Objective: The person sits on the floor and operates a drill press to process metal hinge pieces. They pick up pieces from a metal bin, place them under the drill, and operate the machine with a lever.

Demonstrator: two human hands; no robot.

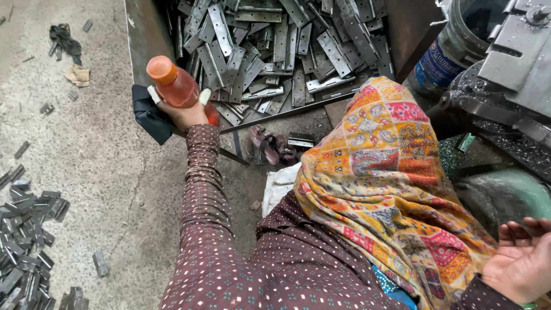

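My left hand [182,115] is stretched out to the upper left, in a maroon dotted sleeve. It is shut on an orange plastic bottle [173,84] with an orange cap, tilted up to the left. A small white piece [205,96] sticks out by the fingers. A black cloth [148,116] lies just under and left of that hand, at the edge of a metal bin. My right hand [521,258] is at the lower right, palm up, fingers spread and holding nothing. A bright patchwork scarf [385,172] drapes between my arms.
The metal bin [143,40] at the top holds several flat steel hinge plates [275,46]. More plates are piled on the concrete floor at the lower left [26,241]. A pair of sandals [270,143] lies below the bin. A bucket [453,46] and a grey machine [516,63] stand at the right.
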